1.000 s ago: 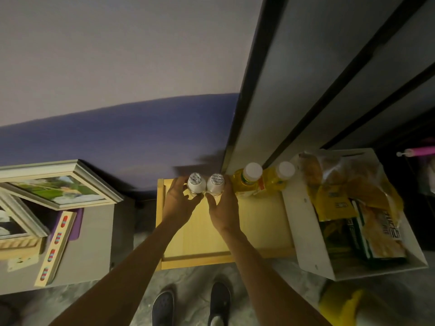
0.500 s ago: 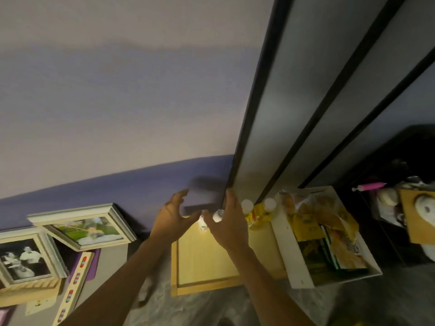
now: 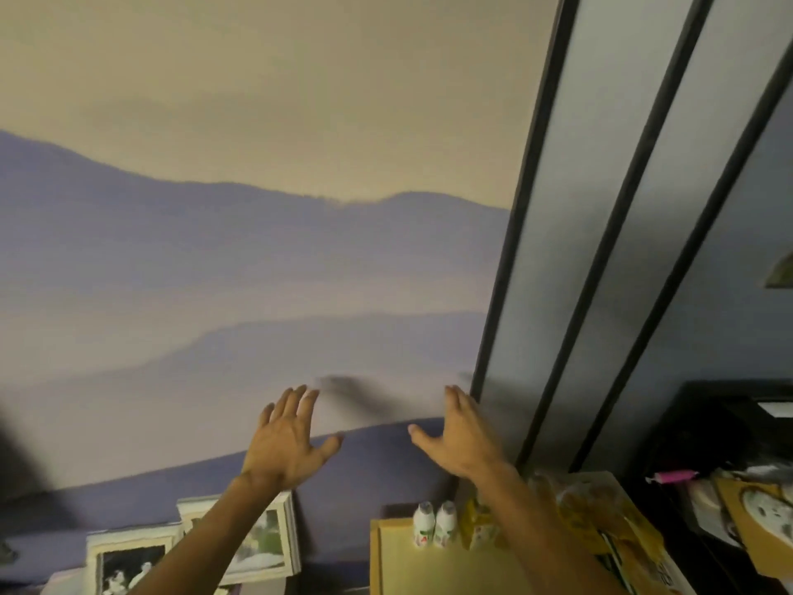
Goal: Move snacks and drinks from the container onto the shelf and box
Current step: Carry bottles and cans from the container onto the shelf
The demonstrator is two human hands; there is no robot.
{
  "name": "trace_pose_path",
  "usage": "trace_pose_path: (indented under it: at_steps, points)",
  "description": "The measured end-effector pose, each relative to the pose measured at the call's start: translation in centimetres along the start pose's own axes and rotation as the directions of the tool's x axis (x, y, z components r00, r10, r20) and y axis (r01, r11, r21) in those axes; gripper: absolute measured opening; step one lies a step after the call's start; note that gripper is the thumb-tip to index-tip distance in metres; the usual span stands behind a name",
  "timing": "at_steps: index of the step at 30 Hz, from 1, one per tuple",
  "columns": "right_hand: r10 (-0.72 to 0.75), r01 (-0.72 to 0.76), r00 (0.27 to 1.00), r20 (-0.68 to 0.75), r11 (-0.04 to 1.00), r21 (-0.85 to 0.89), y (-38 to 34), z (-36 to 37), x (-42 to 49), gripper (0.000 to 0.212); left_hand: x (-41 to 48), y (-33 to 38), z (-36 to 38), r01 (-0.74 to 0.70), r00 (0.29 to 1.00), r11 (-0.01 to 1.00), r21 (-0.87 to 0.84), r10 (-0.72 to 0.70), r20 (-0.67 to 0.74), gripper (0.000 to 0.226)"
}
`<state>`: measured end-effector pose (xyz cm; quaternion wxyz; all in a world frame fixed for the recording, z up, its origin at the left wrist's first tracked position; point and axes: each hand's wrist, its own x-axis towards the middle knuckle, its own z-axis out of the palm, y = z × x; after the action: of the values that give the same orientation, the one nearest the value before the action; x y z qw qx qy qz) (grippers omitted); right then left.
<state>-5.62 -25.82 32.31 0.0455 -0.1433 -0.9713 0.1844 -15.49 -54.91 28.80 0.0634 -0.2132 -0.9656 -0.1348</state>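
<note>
Both hands raised and empty above a wooden box.

Left hand (image 3: 285, 440) and right hand (image 3: 461, 435) have fingers spread. Two small white bottles (image 3: 434, 522) stand upright at the wooden box's (image 3: 450, 569) back edge, below the nearer right hand.

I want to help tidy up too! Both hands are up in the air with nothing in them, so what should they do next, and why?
Probably lower the right hand to the white container and pick up a snack bag. Both it and the left hand are open and empty, the two small white bottles already stand on the wooden box, and snacks remain in the container.
</note>
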Motion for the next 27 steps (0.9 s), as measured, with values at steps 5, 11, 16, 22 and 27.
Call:
trace_pose_path:
  at_steps: [5,11,16,22,27]
  points:
    - [-0.136,0.136,0.991,-0.012,0.99,-0.036,-5.4,-2.6,-1.0,0.111,-4.5,-2.3,-6.6,0.124,0.988,0.992,0.015,-0.122,-0.093,0.101]
    - [-0.363,0.365,0.93,0.051,0.931,-0.023,-11.0,-2.4,-4.3,0.106,-14.2,-4.0,-11.1,0.308,0.94,0.951,0.038,-0.298,-0.169,0.098]
    - [-0.523,0.524,0.842,0.128,0.851,0.032,-16.8,-0.4,-8.9,0.105,-24.7,-5.1,-13.7,0.481,0.86,0.875,0.06,-0.457,-0.228,0.096]
    - [-0.689,0.685,0.689,0.226,0.72,0.108,-25.9,3.4,-16.4,0.105,-38.7,-7.9,-16.9,0.712,0.683,0.701,0.041,-0.678,-0.273,0.095]
    - [-0.799,0.782,0.534,0.277,0.591,0.198,-34.6,7.0,-23.6,0.105,-48.9,-10.8,-19.0,0.834,0.52,0.551,-0.008,-0.793,-0.318,0.101]
